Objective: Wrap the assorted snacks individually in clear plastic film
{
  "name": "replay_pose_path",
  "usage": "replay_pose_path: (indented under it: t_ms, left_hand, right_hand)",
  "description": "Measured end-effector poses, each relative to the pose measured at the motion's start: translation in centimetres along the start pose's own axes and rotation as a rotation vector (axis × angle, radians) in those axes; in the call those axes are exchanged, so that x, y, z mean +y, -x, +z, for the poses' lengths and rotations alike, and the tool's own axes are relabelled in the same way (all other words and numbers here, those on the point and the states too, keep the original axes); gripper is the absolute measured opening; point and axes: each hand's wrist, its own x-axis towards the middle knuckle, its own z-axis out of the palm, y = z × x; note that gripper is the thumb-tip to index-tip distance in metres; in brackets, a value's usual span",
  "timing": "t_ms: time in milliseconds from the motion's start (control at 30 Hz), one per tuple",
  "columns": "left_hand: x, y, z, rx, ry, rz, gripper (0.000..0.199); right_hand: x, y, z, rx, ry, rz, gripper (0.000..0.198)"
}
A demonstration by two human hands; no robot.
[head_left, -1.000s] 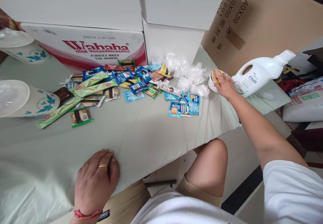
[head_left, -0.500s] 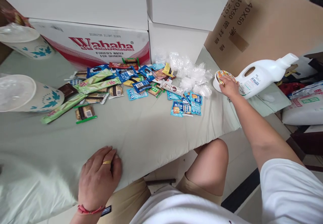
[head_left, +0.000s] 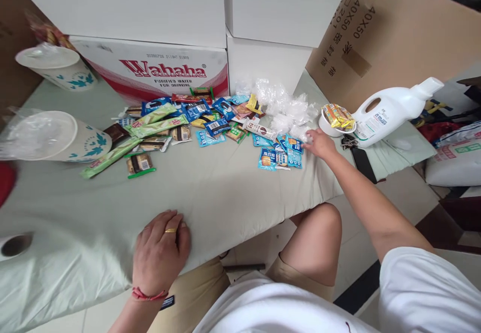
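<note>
Head view: since the frame half a second earlier, the right hand (head_left: 319,143) had come off the white bowl (head_left: 331,129) and moved left to the blue packets (head_left: 267,158). The yellow packets (head_left: 338,116) in the bowl, a black clip (head_left: 349,141) and more of a flat black object (head_left: 364,165) were uncovered.

Right fingers part-curled, tips at the right edge of the blue packets, just below the crumpled clear plastic (head_left: 291,108); could not tell whether they had hold of anything. Left hand (head_left: 161,253) lay back-up near the table's front edge, fingers together and loosely bent; palm hidden, so could not tell if it held anything.

Blue packets lay in an overlapping cluster on the cloth-covered table (head_left: 225,188), right of the mixed snack pile (head_left: 160,126). Bowl sat beside a white bottle (head_left: 387,117). Two leaf-printed tubs (head_left: 90,142) stood left of the pile, a water carton (head_left: 161,67) behind it.
</note>
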Motion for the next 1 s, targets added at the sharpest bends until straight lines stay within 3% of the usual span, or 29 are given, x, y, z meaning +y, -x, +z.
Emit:
replay_pose_path:
  t_ms: [100,233,300,400,467,533,633,700,767,933,1000]
  left_hand:
    - [-0.3,0.0,-0.5,-0.003,0.153,-0.028,0.015]
    - [0.3,-1.5,-1.6,-0.081,0.45,-0.177,0.017]
    - [1.5,-3.5,-1.7,-0.155,0.611,-0.225,0.02]
    - [4.1,-7.5,-0.1,-0.258,0.838,-0.244,0.025]
    - [6.0,-10.4,1.9,-0.327,0.998,-0.277,0.03]
    - [7.6,-12.9,4.3,-0.312,1.102,-0.328,0.044]
    - [8.7,-15.1,7.6,-0.202,0.993,-0.215,0.072]
    - [8.7,-15.6,9.1,-0.201,0.912,-0.086,0.062]
    - [8.2,-15.4,9.9,-0.25,0.934,-0.062,0.038]
    - [6.6,-15.2,10.6,-0.192,1.255,-0.38,0.024]
    - [6.1,-15.6,10.6,-0.124,1.418,-0.554,0.03]
  right_hand:
    - [-0.3,0.2,0.5,0.117,-0.163,0.109,0.026]
    - [-1.7,1.6,0.0,0.265,-0.928,0.236,0.028]
    - [-3.5,3.1,-0.1,0.238,-1.271,0.261,0.031]
    - [-7.4,5.5,0.4,0.128,-1.524,0.289,0.032]
    - [-10.3,6.7,1.1,0.024,-1.577,0.32,0.032]
    - [-12.9,7.6,1.9,-0.089,-1.57,0.333,0.032]
    - [-16.0,8.5,3.1,-0.205,-1.465,0.281,0.032]
    - [-17.2,9.0,3.8,-0.242,-1.391,0.218,0.033]
    - [-17.7,9.3,4.3,-0.265,-1.352,0.18,0.036]
    - [-16.3,8.8,3.9,-0.31,-1.31,0.15,0.044]
    - [-14.8,8.0,3.2,-0.151,-1.301,0.162,0.043]
